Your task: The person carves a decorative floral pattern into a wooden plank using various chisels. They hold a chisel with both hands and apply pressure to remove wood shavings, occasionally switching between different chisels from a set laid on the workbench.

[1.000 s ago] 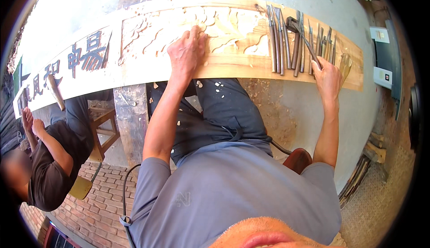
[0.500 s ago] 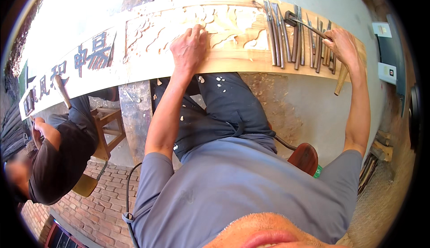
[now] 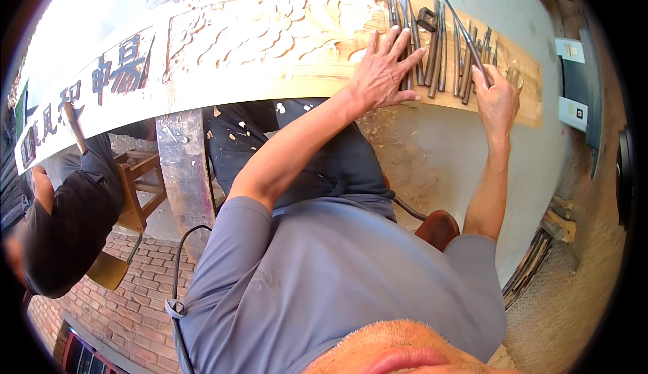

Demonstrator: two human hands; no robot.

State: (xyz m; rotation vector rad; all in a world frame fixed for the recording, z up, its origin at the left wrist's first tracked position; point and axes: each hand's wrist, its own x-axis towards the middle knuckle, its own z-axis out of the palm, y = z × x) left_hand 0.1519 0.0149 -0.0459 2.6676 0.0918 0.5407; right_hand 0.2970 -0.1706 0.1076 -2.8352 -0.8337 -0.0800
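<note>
A long pale wooden board [image 3: 256, 80] bears carved wavy relief [image 3: 229, 43], with a row of chisels [image 3: 439, 70] across its right part. My left hand [image 3: 390, 70] lies open over the leftmost tools, fingers spread and touching them, partly hiding their handles. My right hand [image 3: 497, 100] is closed on a long slim chisel [image 3: 466, 31], which slants up and left above the other tools. A dark square metal block [image 3: 426, 17] sits among the chisels' upper ends. A short, pale handle [image 3: 514, 77] is partly visible beside my right hand.
At left, a co-worker [image 3: 71, 232] in dark clothes sits by a white sheet with large dark characters [image 3: 47, 144]. A wooden stool [image 3: 138, 192], a worn bench beam [image 3: 185, 198] and a black cable [image 3: 177, 273] are beside me. A grey appliance [image 3: 577, 80] stands at right.
My left hand has moved right from the carving onto the chisels and spread its fingers. The tool in my right hand now points more upright, its tip away from the dark block.
</note>
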